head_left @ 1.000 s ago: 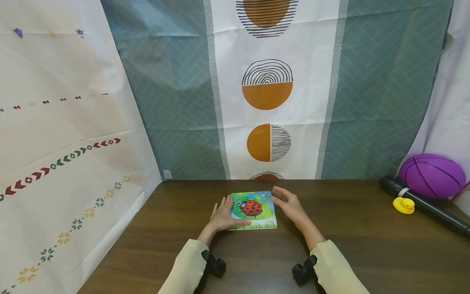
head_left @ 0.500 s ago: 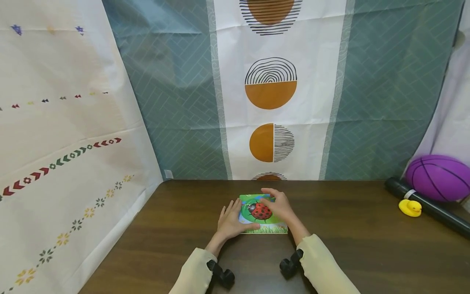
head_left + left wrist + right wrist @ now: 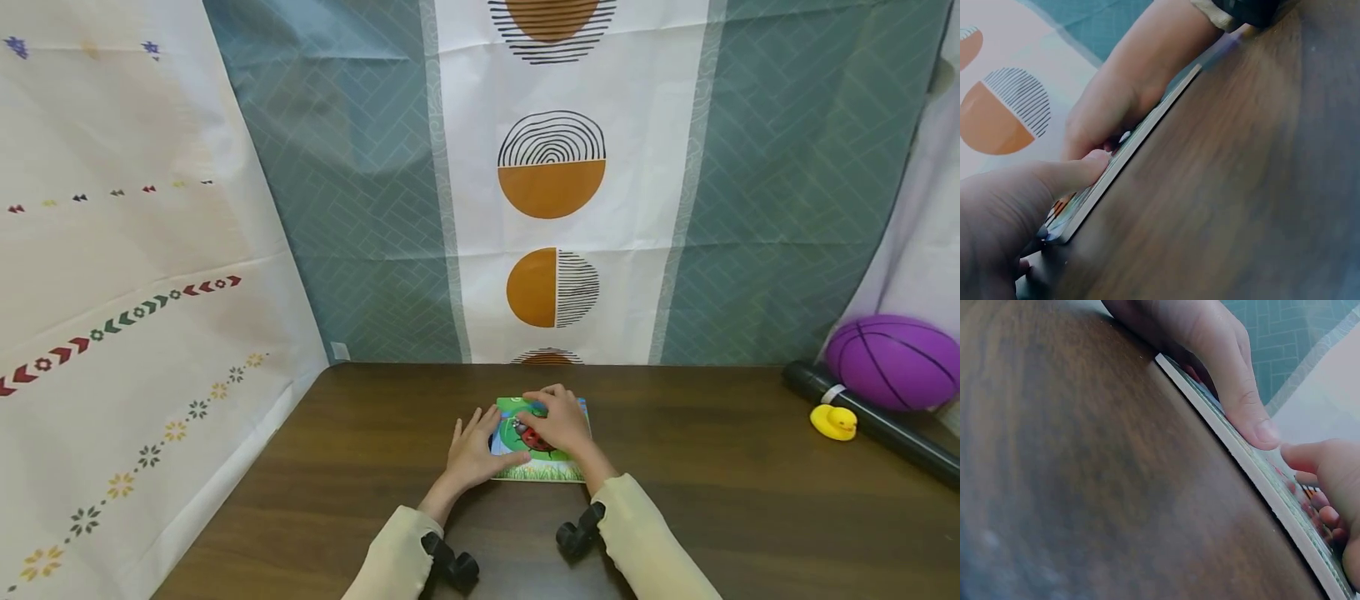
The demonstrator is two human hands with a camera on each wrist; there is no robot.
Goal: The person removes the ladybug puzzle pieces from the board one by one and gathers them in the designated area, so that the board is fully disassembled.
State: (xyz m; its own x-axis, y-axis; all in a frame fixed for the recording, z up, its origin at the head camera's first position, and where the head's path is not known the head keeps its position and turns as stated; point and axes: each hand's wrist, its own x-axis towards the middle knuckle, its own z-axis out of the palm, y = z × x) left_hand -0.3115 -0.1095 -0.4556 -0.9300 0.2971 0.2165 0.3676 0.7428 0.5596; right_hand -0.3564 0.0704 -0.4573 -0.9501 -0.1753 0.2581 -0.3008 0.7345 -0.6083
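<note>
A square board with a ladybug picture on green and blue lies on the brown table. In the wrist views its pale, thick edge shows. My left hand touches its left side, fingers straight and spread, the thumb over the near part of the picture. Above the upper right of the board is my right hand, bent down over the picture and hiding part of the ladybug. Its fingers are curled close to the surface; whether they pinch something I cannot tell.
At the right of the table a yellow rubber duck sits beside a long black tube. Behind them is a purple basketball. A patterned green and white curtain hangs behind the table, a white cloth on the left.
My right hand has moved left from beside the board's right edge to over the picture. The left hand stays at the left side. The whole board appears slightly farther right than one second ago.
</note>
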